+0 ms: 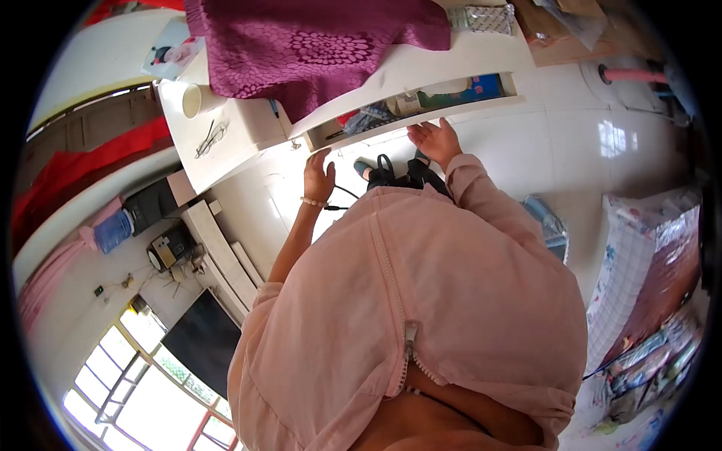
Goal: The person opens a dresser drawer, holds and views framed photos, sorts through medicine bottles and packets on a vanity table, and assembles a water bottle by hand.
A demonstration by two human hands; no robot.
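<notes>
A drawer (519,93) is pulled out from under the white desk, with several packets and a blue-green box (482,89) inside. My right hand (436,141) is palm up just in front of the drawer, fingers stretched out and holding nothing. My left hand (320,177), with a beaded bracelet (313,202) at the wrist, is by the drawer's left front corner. Its fingers are extended towards the drawer front, and nothing shows in them.
A purple patterned cloth (323,45) drapes over the desk edge. A cup (201,101) and eyeglasses (210,140) rest on the white surface (237,124) at left. The tiled floor (519,154) lies below, with a plastic-wrapped stack (639,263) at right.
</notes>
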